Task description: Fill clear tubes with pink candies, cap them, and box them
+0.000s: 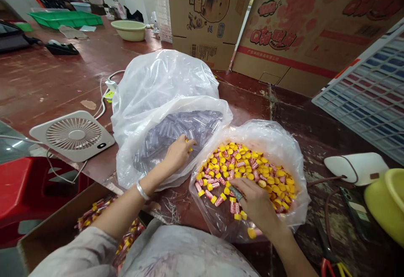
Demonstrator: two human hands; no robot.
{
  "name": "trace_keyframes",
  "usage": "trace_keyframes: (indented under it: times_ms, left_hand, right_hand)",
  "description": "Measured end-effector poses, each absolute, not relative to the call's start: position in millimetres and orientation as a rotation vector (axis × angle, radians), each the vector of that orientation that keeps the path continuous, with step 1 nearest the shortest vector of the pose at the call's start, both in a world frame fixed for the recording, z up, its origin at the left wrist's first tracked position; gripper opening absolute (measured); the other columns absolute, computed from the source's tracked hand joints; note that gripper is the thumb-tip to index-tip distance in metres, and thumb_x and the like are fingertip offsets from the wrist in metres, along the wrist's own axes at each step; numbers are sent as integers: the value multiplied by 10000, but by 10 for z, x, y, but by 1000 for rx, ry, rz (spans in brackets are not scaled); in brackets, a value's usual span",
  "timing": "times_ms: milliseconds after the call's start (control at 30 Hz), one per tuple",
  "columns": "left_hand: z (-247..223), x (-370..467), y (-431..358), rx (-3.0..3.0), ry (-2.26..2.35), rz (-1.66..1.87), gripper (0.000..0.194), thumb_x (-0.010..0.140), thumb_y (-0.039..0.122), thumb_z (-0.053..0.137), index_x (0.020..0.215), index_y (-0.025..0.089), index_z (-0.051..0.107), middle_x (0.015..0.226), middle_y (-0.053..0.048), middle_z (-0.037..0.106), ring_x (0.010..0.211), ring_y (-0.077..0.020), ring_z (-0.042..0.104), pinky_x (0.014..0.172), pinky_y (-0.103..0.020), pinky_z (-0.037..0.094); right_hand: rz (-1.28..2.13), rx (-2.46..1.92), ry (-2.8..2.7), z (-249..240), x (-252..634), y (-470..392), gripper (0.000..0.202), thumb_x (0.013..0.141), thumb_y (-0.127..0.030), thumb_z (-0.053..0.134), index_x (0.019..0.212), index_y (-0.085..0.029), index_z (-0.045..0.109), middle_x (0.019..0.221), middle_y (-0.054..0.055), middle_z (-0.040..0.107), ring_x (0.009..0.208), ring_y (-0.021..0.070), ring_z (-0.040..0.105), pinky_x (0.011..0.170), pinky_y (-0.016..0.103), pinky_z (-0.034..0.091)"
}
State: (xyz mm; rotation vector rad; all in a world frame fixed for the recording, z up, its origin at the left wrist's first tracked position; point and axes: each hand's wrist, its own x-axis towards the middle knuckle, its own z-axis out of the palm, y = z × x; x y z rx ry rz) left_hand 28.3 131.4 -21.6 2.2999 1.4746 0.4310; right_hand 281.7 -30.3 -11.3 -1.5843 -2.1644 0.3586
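Observation:
My left hand [180,152] is over the open white bag of clear plastic tubes [158,136], its fingers closed round something small and yellow, probably a yellow cap. My right hand [252,197] reaches into a clear bag [277,136] full of small pink-patterned pieces with yellow caps [244,163]. Dark wrapping covers one of its fingers, and the fingertips are among the capped pieces; whether they hold one is hidden.
A white fan [75,135] lies at the left above a red stool [28,193]. Below my left arm stands a cardboard box [47,226] of capped pieces. Right: white crate [369,88], phone [358,209], yellow bowl [386,205], scissors [328,264]. Cartons [284,37] stand behind.

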Motion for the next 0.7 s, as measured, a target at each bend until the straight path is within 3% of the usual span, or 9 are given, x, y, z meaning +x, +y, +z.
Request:
trace_keyframes:
  times_ms: [67,167,333,433,500,567,700]
  left_hand:
    - [-307,324,1420,2334,1442,361,312,867,107,521,1094,205,713,1069,-103,592,940,-231,610,802,-326,485]
    - [-355,351,1410,2346,1388,368,239,875,152,550,1054,186,704,1104,-118,625,1024,-263,598,857,-347,479]
    - [-88,116,1073,2223,1371,489,233,910,311,580,1076,164,650,1021,-82,693,968,-240,625,874,-342,478]
    - [139,-50,610,1917,1188,639,222,909,352,590,1017,169,653,963,-38,714,889,-192,648,831,-291,486]
    - [191,-65,255,1743,1047,633,218,899,353,614,1002,171,675,959,-36,729,879,-182,659,812,-266,491]
    - [129,-8,-37,1678,1001,584,224,870,345,662,1005,170,698,974,-47,740,890,-189,666,818,-262,490]
    - [-152,128,-299,1682,1027,514,269,809,357,740,1004,174,715,967,-50,744,881,-206,669,803,-262,482]
  right_hand:
    - [409,-1539,-2366,-155,2837,-396,441,807,48,496,1096,-236,669,1035,35,726,987,201,670,888,345,564]
    - [374,-1439,-2537,-205,2717,-490,560,790,67,496,1244,-238,617,1185,43,705,1111,212,617,962,374,538]
    - [246,-1414,-2575,-401,2607,-458,499,860,5,501,1313,-193,573,1212,86,697,1162,236,600,967,399,531]
    - [121,-1395,-2543,-565,2702,-424,462,838,10,456,1222,-182,627,1237,111,686,1192,250,603,985,419,519]
    - [92,-1328,-2527,-624,2786,-407,444,806,10,433,1121,-200,667,1173,93,713,1143,248,640,967,409,528]
    - [132,-1224,-2529,-605,2858,-386,499,781,-8,433,1166,-234,656,1139,63,724,1023,215,695,885,346,564]
    - [244,-1164,-2442,-354,2913,-334,517,811,-89,448,1217,-328,659,1172,40,705,995,200,724,789,283,608]
